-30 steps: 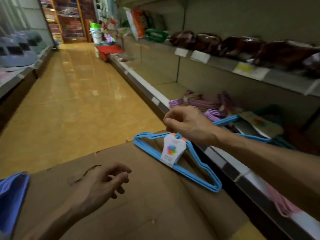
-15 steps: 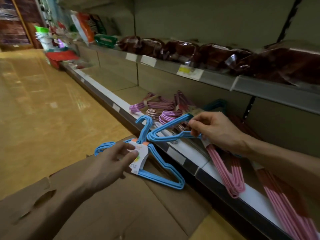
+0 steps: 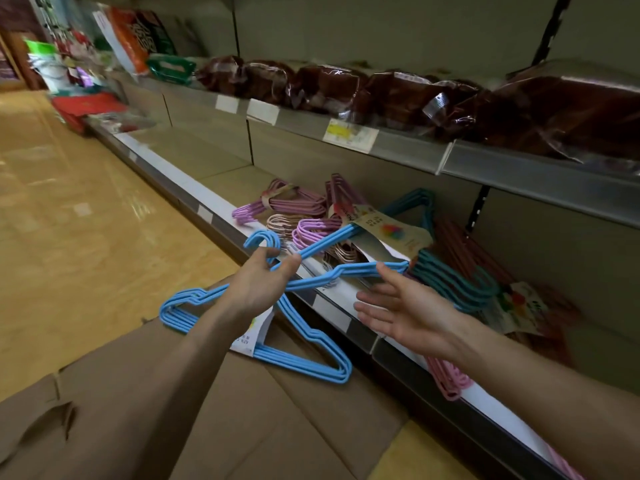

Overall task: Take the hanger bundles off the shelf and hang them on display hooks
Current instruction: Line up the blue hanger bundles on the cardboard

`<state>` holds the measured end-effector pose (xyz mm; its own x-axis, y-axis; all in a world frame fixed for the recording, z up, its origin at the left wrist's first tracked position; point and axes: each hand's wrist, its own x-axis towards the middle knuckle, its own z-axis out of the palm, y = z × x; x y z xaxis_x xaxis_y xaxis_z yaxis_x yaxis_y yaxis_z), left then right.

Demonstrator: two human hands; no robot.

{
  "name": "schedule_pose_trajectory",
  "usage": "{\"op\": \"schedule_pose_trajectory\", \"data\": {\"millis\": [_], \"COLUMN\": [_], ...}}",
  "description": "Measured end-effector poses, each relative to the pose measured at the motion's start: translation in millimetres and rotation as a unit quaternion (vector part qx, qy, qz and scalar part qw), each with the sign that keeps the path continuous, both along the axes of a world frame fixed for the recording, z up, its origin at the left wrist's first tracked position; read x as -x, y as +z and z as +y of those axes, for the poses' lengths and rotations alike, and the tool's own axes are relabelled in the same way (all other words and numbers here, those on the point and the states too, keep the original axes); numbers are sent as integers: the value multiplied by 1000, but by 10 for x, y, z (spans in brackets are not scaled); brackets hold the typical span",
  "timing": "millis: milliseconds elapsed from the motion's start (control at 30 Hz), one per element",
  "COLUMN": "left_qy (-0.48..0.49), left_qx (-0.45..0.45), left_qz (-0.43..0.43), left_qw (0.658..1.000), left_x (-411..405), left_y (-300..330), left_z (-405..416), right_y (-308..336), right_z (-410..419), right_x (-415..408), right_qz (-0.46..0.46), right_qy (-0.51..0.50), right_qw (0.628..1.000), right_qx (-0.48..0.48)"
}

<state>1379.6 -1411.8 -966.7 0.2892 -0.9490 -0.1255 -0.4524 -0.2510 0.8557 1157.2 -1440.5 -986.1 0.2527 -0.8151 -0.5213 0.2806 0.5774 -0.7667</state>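
Observation:
Two blue hanger bundles meet at my left hand [image 3: 258,287]. One blue bundle [image 3: 304,362], with a white label, lies on a cardboard box [image 3: 277,431]. Its hook rises beside my thumb. The second blue bundle [image 3: 332,239] reaches from my left hand's pinch back onto the lower shelf [image 3: 334,301]. My right hand [image 3: 401,311] is open, palm up, just under that bundle's lower bar and holds nothing. Purple bundles [image 3: 298,202], a teal bundle [image 3: 453,284] and pink hangers [image 3: 446,379] lie on the shelf. No display hooks are in view.
An upper shelf [image 3: 408,152] with price tags carries dark brown wrapped packs [image 3: 381,91] overhead at the right. The aisle's glossy yellow floor [image 3: 86,220] stretches to the left. Red and green goods [image 3: 83,105] stand at the far end of the shelving.
My right hand has let go of the second blue bundle and opened. My left hand has moved up from the label and now pinches that bundle's end by the first bundle's hook.

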Motion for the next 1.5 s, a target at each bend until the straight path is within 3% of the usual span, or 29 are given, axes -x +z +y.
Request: {"op": "schedule_pose_trajectory", "data": {"millis": [233,400,600,933,1167,1500], "left_qy": [18,17,-19,4,20,40], "left_qx": [5,70,146,173,110,-28], "left_qz": [87,64,-37,-8,9,-84], "left_qw": [996,995,988,985,994,995], "left_x": [59,160,210,140,-108,-487], "left_y": [-53,10,29,9,-117,164], "left_z": [-100,-47,125,676,1247,1507], "right_y": [-17,90,165,288,392,387], "right_z": [-251,-282,-237,-3,254,720], "right_x": [-200,-257,-244,-575,-891,-1446], "right_qz": [-105,-126,-130,-110,-90,-54], "right_qy": [-88,-116,-119,-129,-80,-7], "right_qw": [990,985,984,985,993,998], "right_qx": [-19,-25,-23,-22,-8,17]}}
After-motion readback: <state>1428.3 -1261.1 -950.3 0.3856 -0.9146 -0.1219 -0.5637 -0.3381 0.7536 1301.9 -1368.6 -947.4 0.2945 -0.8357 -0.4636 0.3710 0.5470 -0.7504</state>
